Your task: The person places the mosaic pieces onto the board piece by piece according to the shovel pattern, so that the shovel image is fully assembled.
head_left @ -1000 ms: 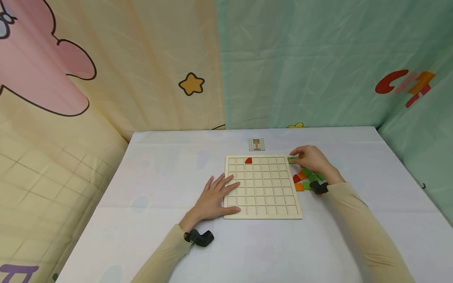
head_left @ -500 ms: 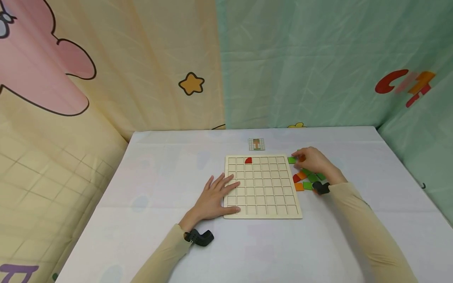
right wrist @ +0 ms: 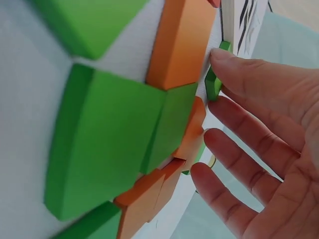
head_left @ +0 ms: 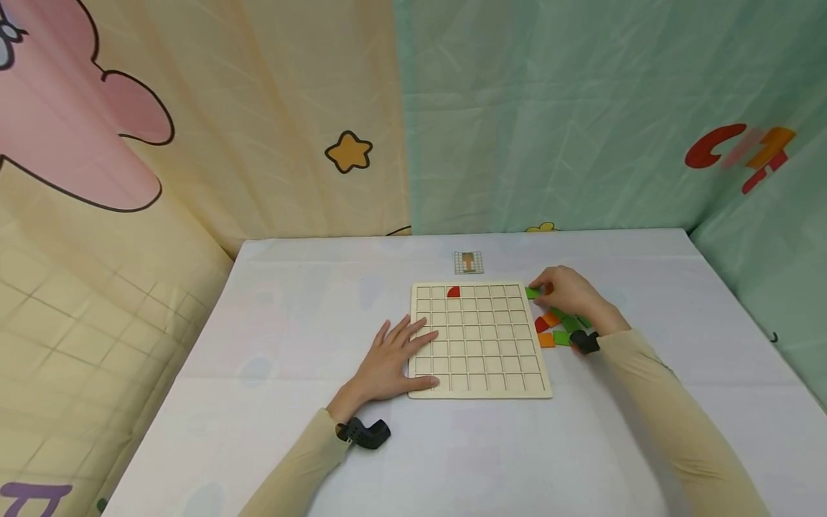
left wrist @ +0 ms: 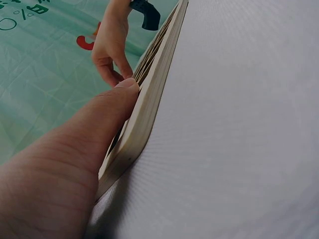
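Observation:
A pale wooden grid board (head_left: 481, 345) lies on the white table with a red quarter-round tile (head_left: 454, 292) in its top row. My left hand (head_left: 388, 366) rests spread on the board's left edge; in the left wrist view its thumb (left wrist: 112, 102) presses on the board's rim. Beyond the board's upper right corner, my right hand (head_left: 568, 291) has thumb and forefinger at a green tile (right wrist: 213, 82), one on either side of it. Its other fingers are loosely bent and hold nothing.
Several green tiles (right wrist: 109, 139) and orange tiles (right wrist: 182, 45) lie in a loose pile right of the board, with a red tile (head_left: 540, 325) among them. Behind the board lies a small card (head_left: 468, 262) with a gridded picture. Printed curtains (head_left: 549, 143) hang behind the table.
My right hand shifted slightly right, off the green tile beside the board, then came back left to it. The left hand and board have stayed in place.

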Demonstrator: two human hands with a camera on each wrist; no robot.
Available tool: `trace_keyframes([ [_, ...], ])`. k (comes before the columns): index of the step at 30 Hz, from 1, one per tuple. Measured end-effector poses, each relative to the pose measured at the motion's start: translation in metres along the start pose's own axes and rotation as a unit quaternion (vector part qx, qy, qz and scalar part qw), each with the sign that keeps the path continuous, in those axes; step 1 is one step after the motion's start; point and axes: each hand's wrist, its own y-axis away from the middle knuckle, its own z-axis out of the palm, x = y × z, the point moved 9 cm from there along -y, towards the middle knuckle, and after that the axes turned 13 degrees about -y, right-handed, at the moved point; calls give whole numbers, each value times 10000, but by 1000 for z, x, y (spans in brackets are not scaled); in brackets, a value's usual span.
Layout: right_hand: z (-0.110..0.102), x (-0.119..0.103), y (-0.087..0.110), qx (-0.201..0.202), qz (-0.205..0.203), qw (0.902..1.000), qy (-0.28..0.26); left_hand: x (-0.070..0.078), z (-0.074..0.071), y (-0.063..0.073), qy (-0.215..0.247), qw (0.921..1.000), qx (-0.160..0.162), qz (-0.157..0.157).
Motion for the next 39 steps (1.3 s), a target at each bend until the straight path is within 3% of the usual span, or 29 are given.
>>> trace_keyframes([
  [12,0,-3,2,-15,-305,9992,274,0,0,0,27,10000,-35,-5],
  [23,-6,2,6,351,-135,9992,158,0,-1,0,-13,10000,0,23],
  [31,-7,-20,4,618,-528,9966,155,0,-1,0,-16,10000,-43,-12],
  [39,4,-41,-3,404,-941,9946,170,-1,1,0,-4,10000,-52,-4],
])
